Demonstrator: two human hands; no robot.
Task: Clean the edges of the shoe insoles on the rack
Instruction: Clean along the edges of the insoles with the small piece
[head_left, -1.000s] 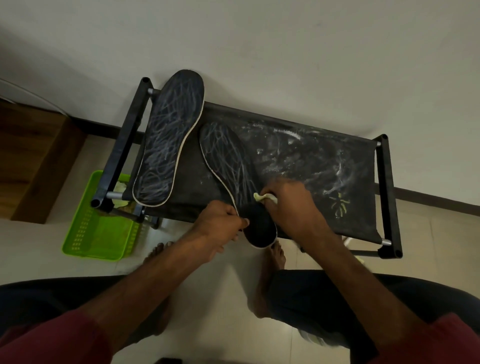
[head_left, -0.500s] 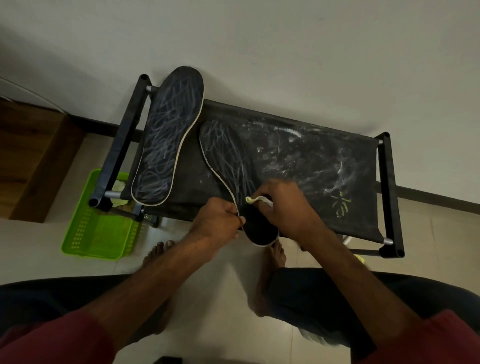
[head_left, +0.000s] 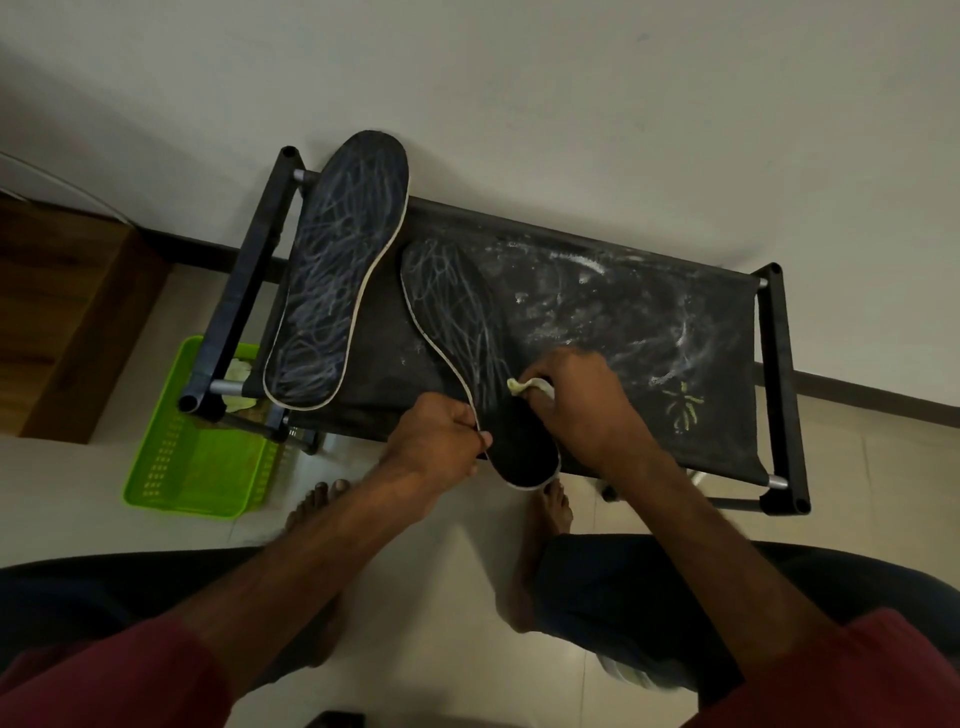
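Observation:
Two black insoles with pale rims and chalky scribbles lie on a black fabric rack (head_left: 597, 291). The left insole (head_left: 335, 275) leans over the rack's left end, untouched. The right insole (head_left: 462, 322) lies diagonally, its dark heel hanging past the front edge. My left hand (head_left: 436, 441) pinches that insole's left rim near the heel. My right hand (head_left: 576, 400) grips a small pale yellow cloth (head_left: 527, 385) and presses it on the insole's right side.
The rack stands against a white wall, its fabric smeared with white dust and a yellow-green mark (head_left: 683, 408). A green plastic basket (head_left: 197, 457) sits on the floor at the left beside a wooden cabinet (head_left: 62, 322). My bare feet are below the rack's front edge.
My right hand with the cloth has shifted a little up and left along the insole's right side. The left hand keeps its pinch on the rim.

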